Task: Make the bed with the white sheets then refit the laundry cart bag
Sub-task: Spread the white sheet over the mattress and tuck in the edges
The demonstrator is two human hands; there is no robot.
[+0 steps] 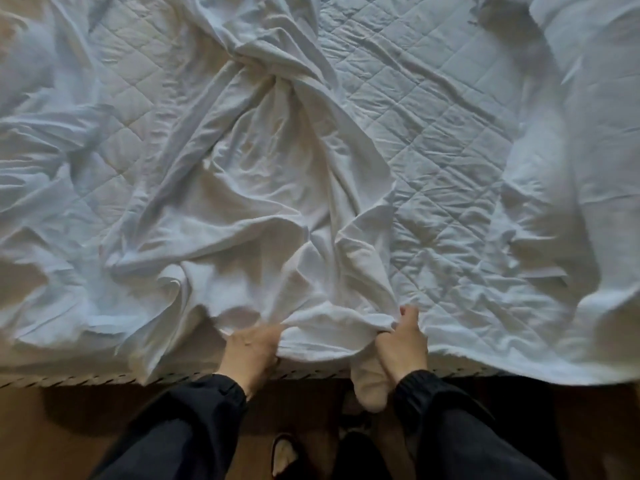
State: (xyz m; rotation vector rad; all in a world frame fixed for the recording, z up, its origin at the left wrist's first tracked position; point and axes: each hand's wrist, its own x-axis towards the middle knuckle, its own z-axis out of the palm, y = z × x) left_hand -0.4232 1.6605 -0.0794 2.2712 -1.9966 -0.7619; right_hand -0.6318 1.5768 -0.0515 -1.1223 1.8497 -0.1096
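A crumpled white sheet (263, 188) lies bunched across the middle of the bed, over a quilted white mattress pad (433, 126). My left hand (251, 351) grips the sheet's near edge at the bed's front side. My right hand (403, 344) pinches the same edge a little to the right, thumb up, with a fold of sheet hanging below it. Both arms wear dark sleeves. The laundry cart bag is not in view.
More white bedding is heaped at the right (588, 168) and left (41, 168) of the bed. The mattress edge (86, 379) runs along the bottom, with brown floor (52, 438) below. My foot in a dark slipper (285, 455) stands close to the bed.
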